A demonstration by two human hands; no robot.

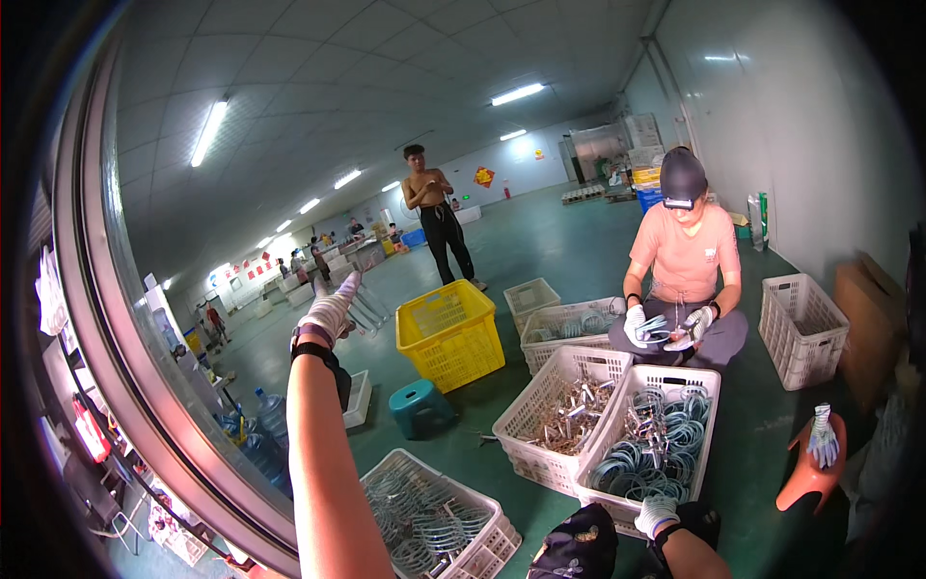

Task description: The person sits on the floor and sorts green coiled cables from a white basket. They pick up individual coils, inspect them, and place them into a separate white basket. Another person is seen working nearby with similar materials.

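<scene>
My left hand [331, 311], in a striped pale glove, is raised at arm's length to the left, its fingers stretched out. Thin grey shapes show just beyond it; whether it touches them I cannot make out. My right hand [657, 514], also gloved, is at the near rim of a white crate [715, 405]. Its fingers are curled, and what they hold, if anything, is hidden. That crate is full of pale blue-grey metal rings [625, 477] with bolt-like pieces. Beside it, another white crate [535, 459] contains many small metal fittings [577, 417].
A third crate [502, 555] of rings stands at lower left. Facing me, a seated co-worker [687, 253] in gloves handles rings [652, 330]. Around are a yellow crate [482, 362], teal stool [421, 400], orange stool [808, 473] and white basket [799, 338]. A person [444, 222] stands farther back.
</scene>
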